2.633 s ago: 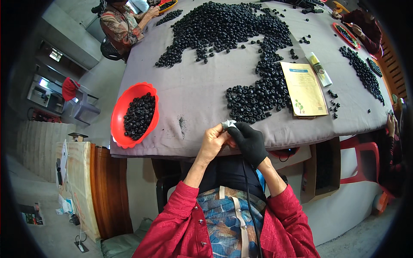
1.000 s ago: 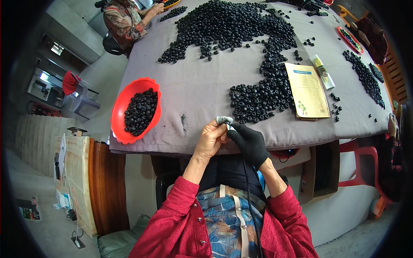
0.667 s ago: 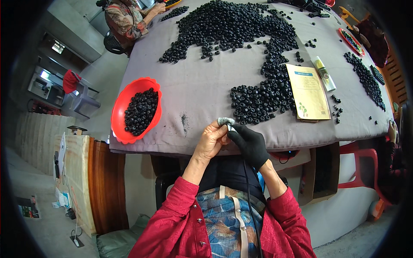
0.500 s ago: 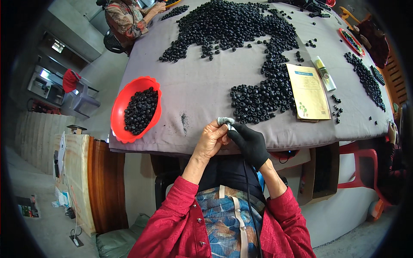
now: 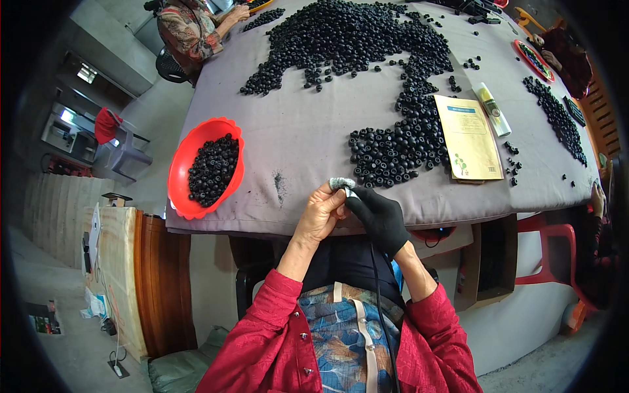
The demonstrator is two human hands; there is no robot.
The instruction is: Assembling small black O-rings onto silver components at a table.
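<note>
My left hand (image 5: 319, 215), bare except for a greyish-white wrap (image 5: 341, 184) around one fingertip, is closed in a pinch. Against it presses my right hand (image 5: 380, 219) in a black glove, its fingers also closed. A small whitish bit shows between the two hands, too small to make out. Both hands meet just above the table's front edge. Beyond them spreads a cluster of small black bead-like rings (image 5: 386, 157), which runs back into a large heap (image 5: 334, 39). To the left stands a red scalloped bowl (image 5: 178, 171) holding many of the same black pieces (image 5: 213, 171).
A yellow paper packet (image 5: 470, 141) and a white tube (image 5: 493, 108) lie right of the cluster. More black pieces (image 5: 557, 121) and a red plate (image 5: 534, 62) are at the far right. People sit at the far left (image 5: 187, 33) and far right (image 5: 573, 59). A dark cable (image 5: 380, 308) crosses my lap.
My two hands keep the same pinch, with hardly any motion. At the far right, another person's hand shows more plainly beside the red plate.
</note>
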